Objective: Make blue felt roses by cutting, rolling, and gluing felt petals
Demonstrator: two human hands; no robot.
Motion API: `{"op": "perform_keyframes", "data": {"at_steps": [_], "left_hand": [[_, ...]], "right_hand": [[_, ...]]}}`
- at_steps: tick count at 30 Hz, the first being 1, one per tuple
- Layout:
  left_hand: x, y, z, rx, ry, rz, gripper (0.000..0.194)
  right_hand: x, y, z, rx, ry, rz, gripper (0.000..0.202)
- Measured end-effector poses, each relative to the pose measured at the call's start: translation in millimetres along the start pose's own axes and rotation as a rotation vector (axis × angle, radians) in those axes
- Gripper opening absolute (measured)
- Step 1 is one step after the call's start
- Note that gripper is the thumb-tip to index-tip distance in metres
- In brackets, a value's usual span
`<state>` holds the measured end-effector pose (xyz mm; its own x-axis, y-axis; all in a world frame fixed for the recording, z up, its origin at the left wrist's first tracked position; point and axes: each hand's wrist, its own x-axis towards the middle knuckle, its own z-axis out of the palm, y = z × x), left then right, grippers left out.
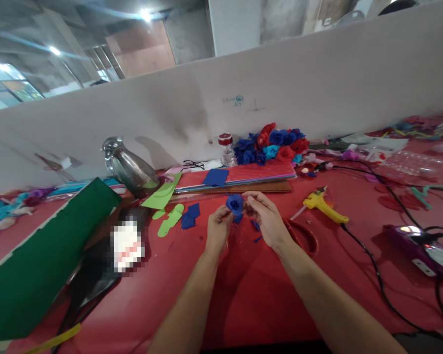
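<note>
A small blue paper flower (235, 202) is held up over the red table between my two hands. My left hand (218, 227) is closed on it from the lower left, fingers pinched near its base. At its right edge, my right hand (265, 216) has thumb and fingertips drawn together by the petals; whether they grip a petal is too small to tell. Blue paper pieces (190, 216) and light green cut shapes (171, 221) lie to the left. Red-handled scissors (310, 241) lie partly hidden behind my right hand and forearm.
A yellow glue gun (325, 206) with a black cable lies right, near a purple power strip (421, 250). Behind are stacked paper sheets (258, 174), a jar (226, 150), finished flowers (276, 142) and a metal jug (131, 167). A green board (47, 255) stands left.
</note>
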<state>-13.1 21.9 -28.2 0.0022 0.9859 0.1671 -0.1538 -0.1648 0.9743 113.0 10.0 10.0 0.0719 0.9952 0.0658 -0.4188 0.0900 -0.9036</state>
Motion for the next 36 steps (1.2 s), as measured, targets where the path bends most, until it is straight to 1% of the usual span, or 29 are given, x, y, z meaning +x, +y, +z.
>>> {"op": "perform_keyframes", "data": {"at_steps": [3,5,10,16,21,24,29,32,36], "left_hand": [[1,-1,-0.6,0.016,-0.004,0.005,0.020],[1,-2,-0.4,0.027,-0.007,0.011,0.020],[2,-2,-0.3,0.057,0.004,0.036,0.018],[5,-10,-5.8,0.063,0.006,0.055,0.016],[5,-15,-8.3,0.030,0.041,0.047,0.012],[3,-10,-6.1,0.009,0.050,0.028,0.012],[0,5,0.5,-0.059,0.067,-0.012,0.020],[-1,11,2.3,-0.083,0.083,-0.027,0.021],[0,12,2.3,-0.097,0.112,-0.042,0.016]], "right_hand": [[0,1,-1,-0.002,0.012,-0.073,0.026],[-1,1,-1,0.010,0.012,-0.087,0.026],[-3,0,0,0.086,-0.004,-0.001,0.029],[-1,0,1,0.059,0.047,0.018,0.031],[-1,-1,3,0.069,0.013,0.040,0.032],[-2,-1,2,0.075,0.007,0.047,0.032],[-2,-1,1,0.056,-0.039,0.031,0.032],[-2,-1,1,0.047,-0.014,0.027,0.033],[0,0,1,0.020,0.046,0.045,0.033]]}}
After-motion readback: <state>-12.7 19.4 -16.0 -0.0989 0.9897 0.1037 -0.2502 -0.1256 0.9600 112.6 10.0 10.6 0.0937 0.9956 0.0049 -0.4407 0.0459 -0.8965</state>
